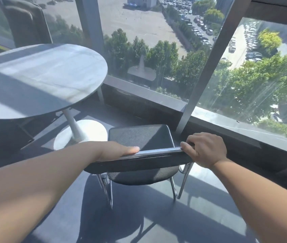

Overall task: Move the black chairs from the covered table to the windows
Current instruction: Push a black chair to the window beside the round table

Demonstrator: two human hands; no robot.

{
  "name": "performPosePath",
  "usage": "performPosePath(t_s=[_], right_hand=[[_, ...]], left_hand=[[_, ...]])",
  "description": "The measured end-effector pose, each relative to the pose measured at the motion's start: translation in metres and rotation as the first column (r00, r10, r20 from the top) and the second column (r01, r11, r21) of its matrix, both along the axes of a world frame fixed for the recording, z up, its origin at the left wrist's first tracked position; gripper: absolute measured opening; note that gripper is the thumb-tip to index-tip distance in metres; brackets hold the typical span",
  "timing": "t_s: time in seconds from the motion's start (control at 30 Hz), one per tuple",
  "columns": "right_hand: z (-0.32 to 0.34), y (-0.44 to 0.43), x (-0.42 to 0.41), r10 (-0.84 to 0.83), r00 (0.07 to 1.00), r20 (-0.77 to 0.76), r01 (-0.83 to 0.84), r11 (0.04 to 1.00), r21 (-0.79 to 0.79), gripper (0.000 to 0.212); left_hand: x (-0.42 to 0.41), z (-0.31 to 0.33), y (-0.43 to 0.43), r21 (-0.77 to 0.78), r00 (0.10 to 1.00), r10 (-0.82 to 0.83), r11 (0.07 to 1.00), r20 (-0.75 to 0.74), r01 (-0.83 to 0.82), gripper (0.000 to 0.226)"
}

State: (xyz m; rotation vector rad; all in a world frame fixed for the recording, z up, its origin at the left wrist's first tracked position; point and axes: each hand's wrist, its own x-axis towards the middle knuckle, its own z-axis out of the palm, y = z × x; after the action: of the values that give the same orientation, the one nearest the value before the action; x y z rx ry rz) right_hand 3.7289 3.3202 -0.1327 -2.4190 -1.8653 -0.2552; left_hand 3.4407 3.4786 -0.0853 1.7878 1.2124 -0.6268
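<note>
A black mesh chair [139, 137] with a chrome frame stands on the dark floor right in front of the floor-to-ceiling windows [156, 50], its seat facing the glass. My left hand [120, 150] grips the left end of the chrome top rail of its backrest. My right hand [205, 149] is wrapped around the right end of the same rail. A second dark chair [25, 23] stands at the far left by the window, behind the round table.
A round white marble table [39, 79] on a white pedestal base [81, 132] stands just left of the chair. A low dark sill [156, 100] runs below the glass, and a slanted window post [202, 81] rises just beyond the chair's right side.
</note>
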Motion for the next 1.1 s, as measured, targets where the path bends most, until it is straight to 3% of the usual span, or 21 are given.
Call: performPosePath(t_s=[0.13,0.27,0.43,0.5,0.73,0.83,0.9,1.1], right_hand=[[0.003,0.025,0.033,0.118,0.993,0.007,-0.117,0.993,-0.012,0.056],[0.013,0.066,0.073,0.233,0.972,-0.016,-0.233,0.969,-0.086,0.053],[0.006,0.119,0.118,0.324,0.939,-0.112,-0.337,0.932,-0.133,0.046],[0.013,0.131,0.126,0.313,0.945,-0.096,-0.324,0.936,-0.138,0.045],[0.012,0.150,0.132,0.100,0.993,-0.064,-0.107,0.987,-0.118,0.035],[0.012,0.158,0.131,0.056,0.994,-0.098,-0.067,0.991,-0.112,0.036],[0.013,0.168,0.133,0.035,0.989,-0.146,-0.052,0.992,-0.112,0.038],[0.017,0.191,0.134,-0.016,0.984,-0.176,-0.008,0.991,-0.131,0.035]], left_hand=[[0.018,0.005,-0.020,0.002,0.995,-0.034,0.999,0.096,0.034,0.062],[0.045,-0.010,-0.033,-0.050,0.949,0.238,0.971,0.208,-0.233,0.059],[0.085,-0.016,-0.027,-0.036,0.887,0.422,0.905,0.190,-0.423,0.064],[0.100,-0.014,-0.023,-0.019,0.860,0.473,0.878,0.192,-0.479,0.074],[0.132,-0.011,-0.013,-0.057,0.823,0.529,0.846,0.207,-0.529,0.049],[0.138,-0.010,-0.013,-0.069,0.816,0.547,0.836,0.184,-0.545,0.064],[0.147,-0.013,-0.012,-0.045,0.841,0.517,0.855,0.159,-0.517,0.072],[0.173,-0.010,-0.014,0.050,0.918,0.377,0.921,0.128,-0.385,0.063]])
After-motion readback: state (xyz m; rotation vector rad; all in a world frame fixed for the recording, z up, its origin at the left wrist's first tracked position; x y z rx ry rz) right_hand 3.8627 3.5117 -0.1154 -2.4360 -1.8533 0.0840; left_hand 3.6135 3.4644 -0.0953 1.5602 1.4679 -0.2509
